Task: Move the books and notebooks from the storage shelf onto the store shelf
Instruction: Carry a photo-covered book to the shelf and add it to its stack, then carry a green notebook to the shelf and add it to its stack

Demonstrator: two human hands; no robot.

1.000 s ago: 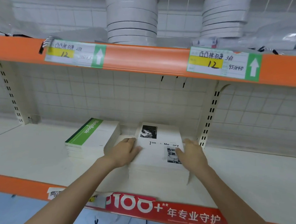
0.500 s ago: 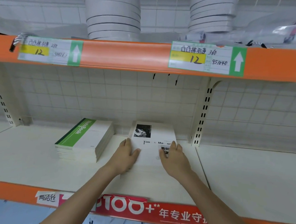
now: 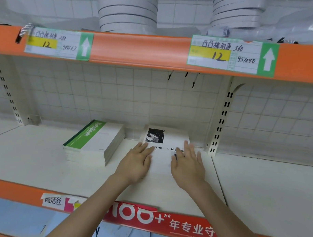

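Both hands [image 3: 161,162] lie flat on white photo-cover books [image 3: 166,141]

This is a shop — a retail aisle with metal display shelving. The orange front rail [image 3: 140,48] of the upper shelf is the landmark: clipped to it are two price tags [image 3: 223,54], handwritten, each with a yellow field marked 12 and a green arrow pointing up. Above the rail sit stacks of white round goods [image 3: 127,14]. Below it run a white grid back panel [image 3: 117,92] and a slotted upright [image 3: 221,120] — standard store fittings. Lower still, a red promotional strip [image 3: 166,223] with Chinese print runs along the cream shelf board [image 3: 256,184], where stacked notebooks [image 3: 94,142] lie as stock.
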